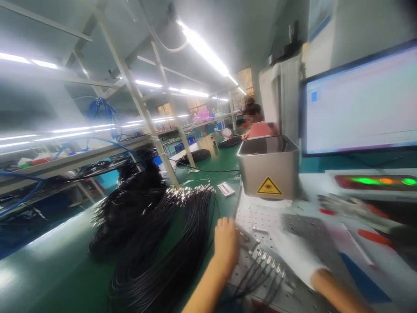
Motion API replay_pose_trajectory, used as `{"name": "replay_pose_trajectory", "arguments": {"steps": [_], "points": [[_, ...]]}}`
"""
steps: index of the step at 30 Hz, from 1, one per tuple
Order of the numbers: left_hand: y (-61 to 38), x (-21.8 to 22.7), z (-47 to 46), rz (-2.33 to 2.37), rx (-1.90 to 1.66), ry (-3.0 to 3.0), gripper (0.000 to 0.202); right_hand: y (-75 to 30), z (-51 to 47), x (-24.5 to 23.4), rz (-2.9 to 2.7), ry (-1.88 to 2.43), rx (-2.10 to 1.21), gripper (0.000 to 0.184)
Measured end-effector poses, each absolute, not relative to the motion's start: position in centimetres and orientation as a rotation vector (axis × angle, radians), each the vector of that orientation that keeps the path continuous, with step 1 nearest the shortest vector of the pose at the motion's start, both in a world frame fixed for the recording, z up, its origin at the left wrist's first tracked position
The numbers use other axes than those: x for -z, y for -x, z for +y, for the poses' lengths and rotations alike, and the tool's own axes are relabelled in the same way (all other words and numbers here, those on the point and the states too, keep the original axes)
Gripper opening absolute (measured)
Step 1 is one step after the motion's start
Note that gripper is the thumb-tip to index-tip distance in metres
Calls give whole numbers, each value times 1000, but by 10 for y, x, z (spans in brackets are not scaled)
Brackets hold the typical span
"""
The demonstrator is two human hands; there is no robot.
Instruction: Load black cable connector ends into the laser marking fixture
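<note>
From my remote seat I see my bare left hand (226, 241) at the near middle of the bench, fingers curled inward, beside the left end of a narrow grey metal bar (248, 238). Its palm is turned away from me, so I cannot tell whether it grips anything. My right hand (295, 254), in a white glove, reaches in from the near right over a dark grey flat plate (308, 226); it is blurred, and I cannot tell how far open it is or what it holds.

Between my hands lies a slanting row of small silver cylindrical connectors (267, 262), with thin black cables (249, 278) running from them toward the near side. Under them is a silver perforated metal plate (247, 214).

Left of my left hand, a long looped bundle of black cables (192, 243) with silver ends lies on the green tabletop (61, 274), next to a taller black cable heap (130, 208). Beyond my hands stands a square-sided metal box (249, 176) with a yellow triangular warning label (269, 186). To the far right I have a wide black-framed monitor (358, 104); a co-worker in a red top (260, 130) is at the far end.
</note>
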State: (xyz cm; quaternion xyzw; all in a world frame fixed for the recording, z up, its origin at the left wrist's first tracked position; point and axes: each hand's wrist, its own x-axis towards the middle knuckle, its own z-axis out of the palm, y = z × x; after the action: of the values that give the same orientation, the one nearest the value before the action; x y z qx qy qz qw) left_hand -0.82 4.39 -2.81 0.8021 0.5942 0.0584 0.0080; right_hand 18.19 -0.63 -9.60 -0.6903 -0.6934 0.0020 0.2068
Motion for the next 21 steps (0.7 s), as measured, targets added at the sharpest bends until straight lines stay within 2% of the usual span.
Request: {"name": "replay_pose_trajectory", "arguments": {"steps": [2, 3, 6, 9, 13, 16, 19, 21], "points": [[15, 30, 61, 1873, -189, -2478, 29, -203, -33, 116, -1938, 1935, 87, 41], [17, 32, 67, 1870, -181, -2457, 30, -212, -46, 130, -1963, 1821, 246, 44], [15, 34, 73, 1856, -212, -2403, 30, -227, -77, 172, -1682, 1739, 379, 35], [6, 21, 57, 1851, -353, -2397, 32, -226, -90, 189, -1549, 1781, 376, 32], [-4, -8, 11, 1456, -581, -2334, 41, -218, -96, 155, -1512, 1735, 681, 36], [-1, -17, -21, 1250, -462, -2279, 48, -212, -104, 120, -1605, 1651, 943, 43], [16, -4, -41, 1397, -211, -2343, 47, -198, -107, 113, -1637, 1642, 872, 40], [33, 17, -50, 1525, -100, -2399, 56, -186, -102, 121, -1667, 1641, 807, 33]]}}
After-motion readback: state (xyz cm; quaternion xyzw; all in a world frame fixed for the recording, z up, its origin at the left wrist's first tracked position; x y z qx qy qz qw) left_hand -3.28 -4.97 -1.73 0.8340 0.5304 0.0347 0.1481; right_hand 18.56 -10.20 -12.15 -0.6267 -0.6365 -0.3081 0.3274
